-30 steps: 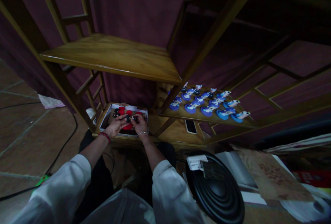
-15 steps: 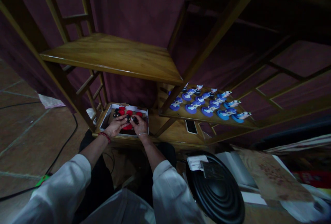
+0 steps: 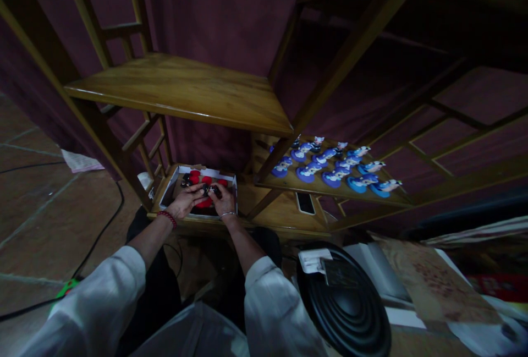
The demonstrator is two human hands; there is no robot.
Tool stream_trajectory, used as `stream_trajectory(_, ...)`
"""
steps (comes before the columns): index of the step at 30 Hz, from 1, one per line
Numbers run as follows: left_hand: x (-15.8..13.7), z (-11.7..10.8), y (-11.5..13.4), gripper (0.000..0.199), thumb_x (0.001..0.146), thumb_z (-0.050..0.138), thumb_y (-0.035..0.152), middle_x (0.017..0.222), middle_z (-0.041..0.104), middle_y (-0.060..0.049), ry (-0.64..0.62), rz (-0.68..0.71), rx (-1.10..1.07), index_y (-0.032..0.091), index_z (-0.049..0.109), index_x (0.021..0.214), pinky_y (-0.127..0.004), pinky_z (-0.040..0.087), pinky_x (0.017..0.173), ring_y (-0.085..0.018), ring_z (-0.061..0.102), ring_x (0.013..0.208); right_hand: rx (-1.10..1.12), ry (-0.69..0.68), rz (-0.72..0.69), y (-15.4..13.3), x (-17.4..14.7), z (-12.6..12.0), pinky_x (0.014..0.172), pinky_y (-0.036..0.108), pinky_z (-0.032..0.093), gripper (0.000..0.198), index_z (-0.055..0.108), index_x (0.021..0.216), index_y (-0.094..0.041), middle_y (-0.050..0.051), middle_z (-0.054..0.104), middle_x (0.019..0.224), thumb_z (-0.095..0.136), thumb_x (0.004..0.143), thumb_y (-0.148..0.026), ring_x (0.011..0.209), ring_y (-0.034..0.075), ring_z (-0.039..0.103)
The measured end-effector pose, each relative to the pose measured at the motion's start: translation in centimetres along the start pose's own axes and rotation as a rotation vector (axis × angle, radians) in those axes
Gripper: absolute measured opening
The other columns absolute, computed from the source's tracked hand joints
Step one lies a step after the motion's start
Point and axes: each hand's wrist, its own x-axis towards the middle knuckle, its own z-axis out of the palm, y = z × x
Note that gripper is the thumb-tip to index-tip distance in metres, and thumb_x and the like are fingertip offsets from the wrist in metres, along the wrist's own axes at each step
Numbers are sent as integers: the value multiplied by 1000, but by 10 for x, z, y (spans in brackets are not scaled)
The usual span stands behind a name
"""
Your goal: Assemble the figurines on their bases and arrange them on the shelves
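Observation:
Both hands meet over a shallow white box on the lowest shelf. A small dark figurine sits between them, its details too small to make out. My left hand, with a red bead bracelet at the wrist, has its fingers closed on the figurine's left side. Closed on its right side is my right hand, a thin bangle at its wrist. Red round pieces lie in the box around the hands. Another dark figurine is in the box's left part. The fingers partly cover what is held.
Several purple and blue figurines stand in rows on the shelf to the right. Below them lies a phone. A wooden shelf board overhangs the box. A black ridged oval object is at lower right, and a cable crosses the floor.
Hardly anything differs: both hands stay on the dark figurine over the box, with only a very slight shift of the view.

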Motion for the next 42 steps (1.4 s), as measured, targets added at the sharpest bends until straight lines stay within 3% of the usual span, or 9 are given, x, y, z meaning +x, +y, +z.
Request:
stream_trajectory(10, 5, -6, -4, 28, 68, 58, 0, 92, 64, -7, -31, 5, 1, 13, 63, 92, -32, 48, 82, -13, 60, 82, 27, -24, -25, 4, 2, 3, 78, 25, 45, 27, 57, 99, -27, -2, 61, 96, 51, 73, -23, 87, 14, 56)
stream_trajectory(22, 4, -3, -3, 27, 67, 56, -4, 86, 64, -5, -11, 31, 38, 13, 63, 87, -33, 49, 81, -13, 60, 78, -37, -33, -65, -5, 1, -3, 79, 24, 44, 23, 59, 95, -27, -2, 62, 93, 51, 74, -24, 86, 14, 57)
stream_trajectory(42, -5, 5, -1, 26, 65, 59, -2, 85, 61, -3, -17, 61, 76, 14, 62, 85, -34, 49, 82, -12, 59, 80, -116, 10, 202, 4, 6, 5, 64, 21, 47, 19, 61, 86, -24, -2, 66, 71, 59, 69, -34, 67, 12, 62)
